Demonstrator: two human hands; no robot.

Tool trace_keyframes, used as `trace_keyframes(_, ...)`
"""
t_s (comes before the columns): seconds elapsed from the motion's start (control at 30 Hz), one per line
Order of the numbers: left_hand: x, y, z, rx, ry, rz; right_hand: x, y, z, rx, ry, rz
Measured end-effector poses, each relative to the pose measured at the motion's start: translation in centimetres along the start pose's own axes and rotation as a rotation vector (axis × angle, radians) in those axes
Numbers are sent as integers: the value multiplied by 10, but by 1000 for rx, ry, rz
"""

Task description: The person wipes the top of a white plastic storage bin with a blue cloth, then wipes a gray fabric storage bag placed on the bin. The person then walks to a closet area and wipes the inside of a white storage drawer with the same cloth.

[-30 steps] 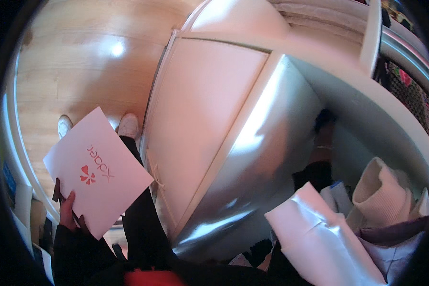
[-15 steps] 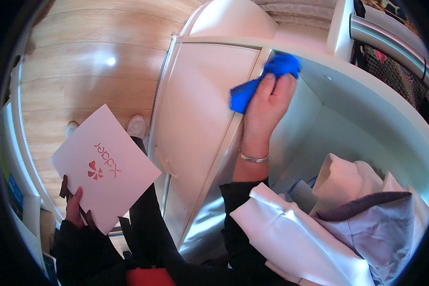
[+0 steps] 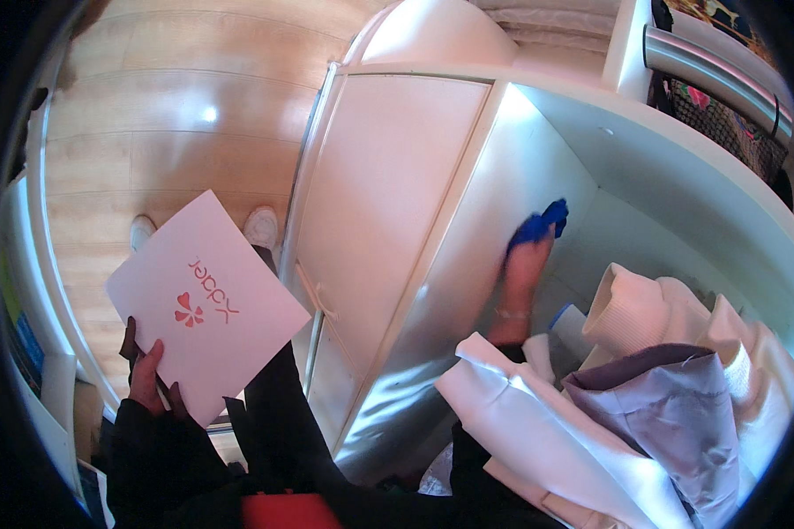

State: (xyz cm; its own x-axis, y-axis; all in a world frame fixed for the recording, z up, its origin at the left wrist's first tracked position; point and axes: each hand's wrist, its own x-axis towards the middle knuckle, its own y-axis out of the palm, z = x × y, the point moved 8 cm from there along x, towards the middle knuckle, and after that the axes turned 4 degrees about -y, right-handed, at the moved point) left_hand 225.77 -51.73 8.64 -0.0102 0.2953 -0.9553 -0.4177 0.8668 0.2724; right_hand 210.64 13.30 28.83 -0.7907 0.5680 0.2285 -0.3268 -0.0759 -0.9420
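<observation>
At the lower left, my left hand (image 3: 150, 381) grips the edge of a flat white square box or bag (image 3: 181, 264). It has a red flower print, and dark ribbon-like strips show at its edges. My right hand (image 3: 531, 257) reaches down into the open white drawer or compartment (image 3: 476, 238), its fingers closed round a crumpled blue cloth (image 3: 538, 227). The cloth is against or close to the inner side wall; contact is hard to make out. A bracelet circles my right wrist, and folded clothes partly hide that forearm.
White fabric (image 3: 547, 423), a mauve garment (image 3: 662, 397) and cream ribbed knitwear (image 3: 635, 309) fill the compartment's near right. Left of it is a closed white panel (image 3: 384, 176). A silver rail (image 3: 715, 79) and a black mesh item (image 3: 723, 128) lie at upper right. Wooden floor (image 3: 176, 106) extends left.
My right hand has moved with the blue cloth from the compartment's top edge down inside it. The left hand and the white box or bag have shifted slightly right in view.
</observation>
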Motion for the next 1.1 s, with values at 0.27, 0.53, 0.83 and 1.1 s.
trace_keyframes(0.27,-5,7,-5,66,4,-57,52,53,171,-124,-130,-152)
trace_keyframes(0.53,-4,4,-10,100,116,16,30,59,208,-94,-440,-9)
trace_keyframes(0.83,2,-8,-1,136,3,-7,-191,9,87,-99,-269,211)
trace_keyframes(1.1,-7,-7,-1,123,-57,-41,-453,-81,-97,145,889,-74)
